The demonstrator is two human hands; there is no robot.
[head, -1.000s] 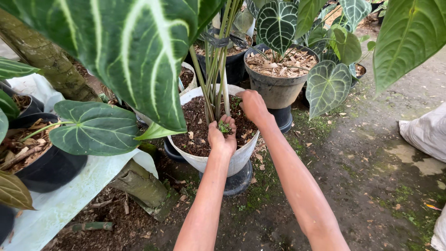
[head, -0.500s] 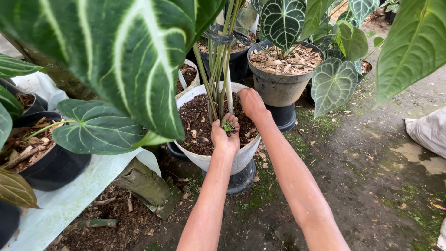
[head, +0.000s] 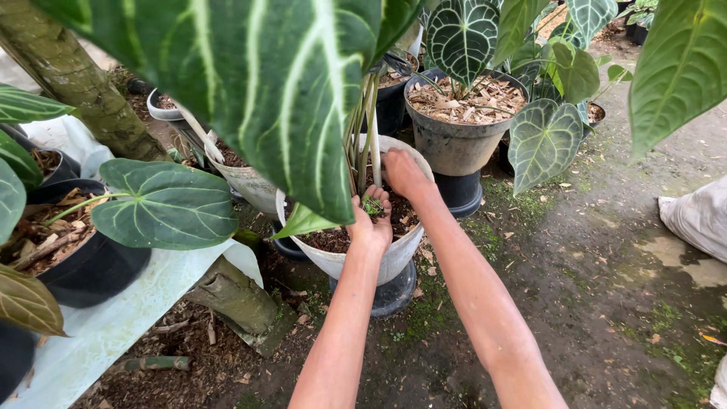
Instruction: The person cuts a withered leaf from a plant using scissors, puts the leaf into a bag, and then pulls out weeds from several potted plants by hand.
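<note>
The left hand (head: pixel 370 220) sits a little lower on the near rim of the white pot (head: pixel 394 257) than it did a moment ago, its fingers cupped around a small green tuft of weeds (head: pixel 372 205) that looks freshly lifted from the soil; the clump now rests in the palm rather than in the ground, so that patch of the pot's surface seems cleared. The right hand (head: pixel 405 173) has stayed deep in the pot at the centre of the frame, fingers curled down into the dark potting mix (head: pixel 333 239) beside the pale stems (head: pixel 363 129); whether it pinches anything I cannot tell. The mix is crumbly, dark brown, flecked with bark chips. The stems rise smooth and cream-green toward a huge glossy leaf (head: pixel 257 91) with white veins filling the upper left. Upper right of centre, a grey pot (head: pixel 454 148) holds tan wood chips, flanked by velvety heart-shaped leaves. At lower left, white sheeting (head: pixel 113 318) lies under black pots, and the ground is damp, mossy earth.
</note>
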